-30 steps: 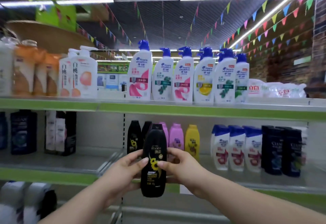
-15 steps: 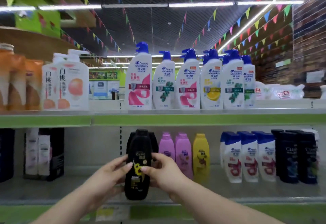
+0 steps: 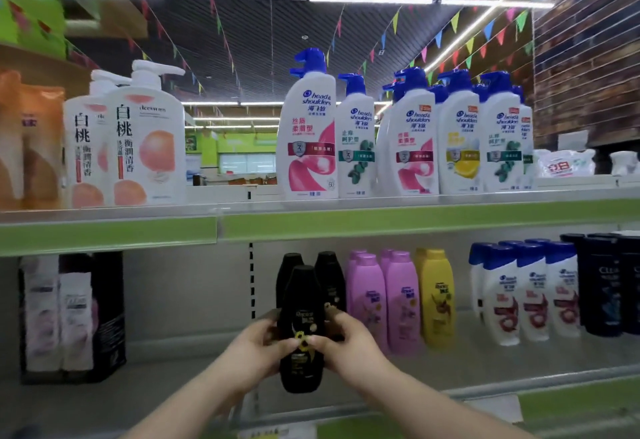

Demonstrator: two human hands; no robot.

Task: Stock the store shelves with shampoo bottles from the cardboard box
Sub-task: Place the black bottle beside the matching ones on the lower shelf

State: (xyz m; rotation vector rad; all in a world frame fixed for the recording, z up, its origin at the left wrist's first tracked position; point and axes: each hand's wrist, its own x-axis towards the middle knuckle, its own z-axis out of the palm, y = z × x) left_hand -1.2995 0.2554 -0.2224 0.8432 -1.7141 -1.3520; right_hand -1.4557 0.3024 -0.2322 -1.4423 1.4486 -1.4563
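I see my left hand (image 3: 258, 352) and my right hand (image 3: 346, 345) both gripping the black shampoo bottle (image 3: 302, 307) by its sides, standing straight up near the front edge of the lower shelf (image 3: 166, 397), just in front of two more black bottles (image 3: 330, 274), with pink bottles (image 3: 384, 300) beside them.

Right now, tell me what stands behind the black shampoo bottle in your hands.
Two matching black bottles stand behind it on the lower shelf, caps and shoulders showing. The held bottle, left hand and right hand cover their lower halves; anything further back is hidden.
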